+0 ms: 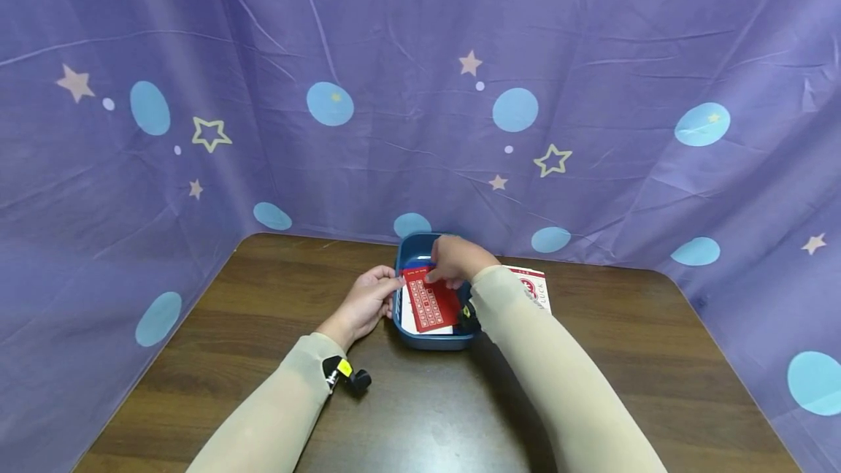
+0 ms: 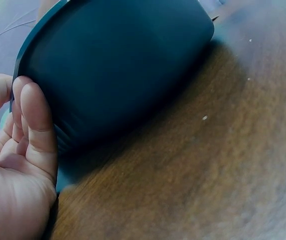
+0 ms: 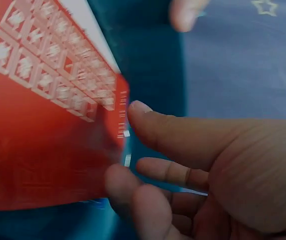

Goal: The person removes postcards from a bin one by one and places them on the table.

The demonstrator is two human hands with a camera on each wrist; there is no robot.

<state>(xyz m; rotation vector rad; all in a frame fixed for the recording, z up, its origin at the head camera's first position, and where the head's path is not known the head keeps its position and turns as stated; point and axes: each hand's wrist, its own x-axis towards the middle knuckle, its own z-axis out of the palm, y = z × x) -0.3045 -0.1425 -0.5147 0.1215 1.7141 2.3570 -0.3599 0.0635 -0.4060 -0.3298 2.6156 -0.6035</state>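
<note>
A blue container (image 1: 434,342) stands at the far side of the wooden surface (image 1: 296,276). The left hand (image 1: 361,301) pinches its left rim, fingers against the outer wall. A red card (image 1: 427,298), printed with rows of small white boxes, is inside the container, over something white (image 1: 409,321). The right hand (image 1: 455,260) reaches in from the right, thumb and fingers at the card's edge; I cannot tell whether they pinch it. Just right of the container, 1 white-and-red item (image 1: 537,285) reading "LUCK" lies partly behind the right sleeve (image 1: 558,356).
</note>
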